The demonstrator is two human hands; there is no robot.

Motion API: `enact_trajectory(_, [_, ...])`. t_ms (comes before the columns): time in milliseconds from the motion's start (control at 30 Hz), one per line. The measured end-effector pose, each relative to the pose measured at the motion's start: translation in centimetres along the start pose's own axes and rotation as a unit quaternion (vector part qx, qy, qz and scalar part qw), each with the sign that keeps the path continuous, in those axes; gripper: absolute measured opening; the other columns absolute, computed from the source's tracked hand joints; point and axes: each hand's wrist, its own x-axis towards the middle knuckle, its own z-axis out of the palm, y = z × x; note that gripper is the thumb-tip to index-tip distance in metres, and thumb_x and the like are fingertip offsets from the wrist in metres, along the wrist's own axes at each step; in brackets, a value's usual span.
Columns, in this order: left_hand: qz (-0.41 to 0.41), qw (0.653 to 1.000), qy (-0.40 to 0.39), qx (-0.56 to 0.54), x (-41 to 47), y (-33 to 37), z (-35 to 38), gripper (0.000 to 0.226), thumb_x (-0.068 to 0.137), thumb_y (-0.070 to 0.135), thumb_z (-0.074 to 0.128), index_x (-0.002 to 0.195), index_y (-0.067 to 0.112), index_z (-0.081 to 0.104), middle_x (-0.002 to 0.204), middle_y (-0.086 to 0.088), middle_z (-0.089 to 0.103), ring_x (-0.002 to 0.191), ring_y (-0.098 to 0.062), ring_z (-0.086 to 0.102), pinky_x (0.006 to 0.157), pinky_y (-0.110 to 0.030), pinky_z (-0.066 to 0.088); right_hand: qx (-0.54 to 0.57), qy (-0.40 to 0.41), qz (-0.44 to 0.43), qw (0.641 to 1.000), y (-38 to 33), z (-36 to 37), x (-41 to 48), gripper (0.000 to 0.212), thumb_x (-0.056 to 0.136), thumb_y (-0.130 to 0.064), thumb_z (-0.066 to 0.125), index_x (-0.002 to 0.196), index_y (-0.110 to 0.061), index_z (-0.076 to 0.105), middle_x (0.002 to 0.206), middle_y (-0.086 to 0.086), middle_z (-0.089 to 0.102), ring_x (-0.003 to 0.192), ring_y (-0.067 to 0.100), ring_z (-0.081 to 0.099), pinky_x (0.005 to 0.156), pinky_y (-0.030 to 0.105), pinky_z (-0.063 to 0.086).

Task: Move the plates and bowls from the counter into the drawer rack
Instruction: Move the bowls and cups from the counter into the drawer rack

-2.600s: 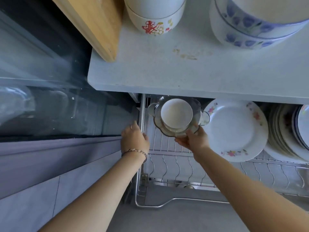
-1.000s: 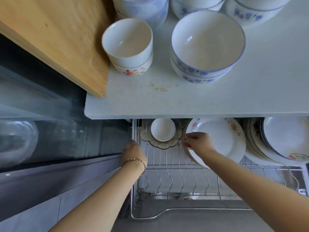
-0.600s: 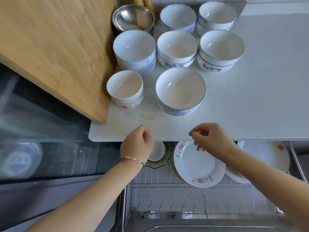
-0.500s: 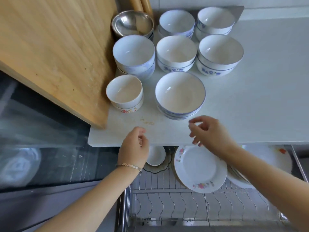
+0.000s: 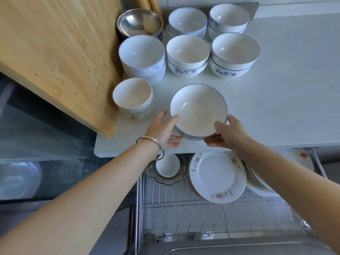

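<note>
Both hands are on the big bowl point(image 5: 198, 109), centre of frame, near the front edge of the counter point(image 5: 285, 89). Left hand point(image 5: 163, 129) grips its left side, thumb on the rim, fingers curled under. Right hand point(image 5: 228, 133) grips the right side the same way, thumb over the rim, fingers below. A second rim shows under the near edge, so it's probably two bowls nested. Can't tell if it's off the counter yet; it tips a little toward the camera.

Drawer rack point(image 5: 184, 208) is pulled open in the lower half of the frame. A flowered plate point(image 5: 217, 175) leans in it lower centre-right, with more plates behind it to the right. A small bowl point(image 5: 168, 165) sits in a glass dish point(image 5: 165, 179) at the rack's left, just under the left wrist.

Risks:
- If it is a nested pair, the glaze looks slick, and a tilt on the way down could let the bowls slide apart.
- The counter lip hangs over the back of the rack, so a tight path down could clip the bowl on that edge or on the flowered plate.
- The red-print bowls point(image 5: 132, 97) sit just left of the left hand, and a sideways swing could knock them.

Many bowl stacks point(image 5: 187, 56) are left at upper centre beside the cutting board point(image 5: 55, 52), so the job looks far from done.
</note>
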Motion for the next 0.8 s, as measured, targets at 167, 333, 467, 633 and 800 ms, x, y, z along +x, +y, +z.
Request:
enact_trajectory(167, [-0.004,0.979,-0.052,0.197,-3.4,-3.2,1.4,0.034,0.091,0.014,0.05,0.122,0.023,0.042,0.076,-0.001,0.062,0.039,-0.011,0.062,0.055,-0.031,0.058,-0.093,-0.058,-0.03,0.993,4.7,-5.0,-5.2,0.035,0.087,0.002,0.038,0.111,-0.022,0.049,0.059,0.004,0.063,0.042,0.016,0.062,0.052,0.031,0.058])
enact_trajectory(333, [-0.012,0.939,-0.166,0.302,-6.4,-8.3,6.7,0.049,0.09,0.006,0.043,0.128,0.032,0.029,0.088,0.004,0.058,0.038,-0.009,0.058,0.049,-0.026,0.056,-0.174,-0.097,0.016,0.98,9.2,-11.8,-10.2,0.05,0.087,0.001,0.04,0.103,-0.047,0.043,0.07,0.014,0.07,0.05,0.017,0.066,0.064,0.031,0.061])
enact_trajectory(467, [-0.05,0.923,-0.195,0.328,-6.4,-13.6,13.3,0.052,0.09,0.008,0.042,0.136,0.029,0.027,0.086,0.004,0.057,0.046,-0.013,0.057,0.047,-0.023,0.054,-0.2,-0.09,0.097,0.971,14.3,-17.5,-10.9,0.05,0.088,-0.005,0.039,0.111,-0.049,0.036,0.064,0.011,0.07,0.052,0.02,0.067,0.073,0.033,0.06])
enact_trajectory(633, [-0.126,0.921,-0.192,0.315,-4.1,-20.7,22.5,0.047,0.09,0.005,0.04,0.134,0.018,0.031,0.091,-0.004,0.056,0.045,-0.016,0.054,0.04,-0.024,0.049,-0.254,-0.095,0.173,0.947,21.2,-24.6,-8.0,0.047,0.091,-0.01,0.036,0.133,-0.031,0.033,0.058,0.004,0.064,0.048,0.015,0.061,0.065,0.024,0.057])
enact_trajectory(800, [-0.154,0.91,-0.166,0.348,-1.6,-25.9,30.3,0.056,0.088,0.002,0.04,0.14,0.02,0.028,0.122,-0.012,0.054,0.091,-0.025,0.056,0.071,-0.029,0.054,-0.306,-0.137,0.221,0.916,26.2,-30.5,-3.1,0.044,0.091,-0.005,0.031,0.133,-0.018,0.029,0.058,0.002,0.056,0.036,0.004,0.055,0.044,0.016,0.045])
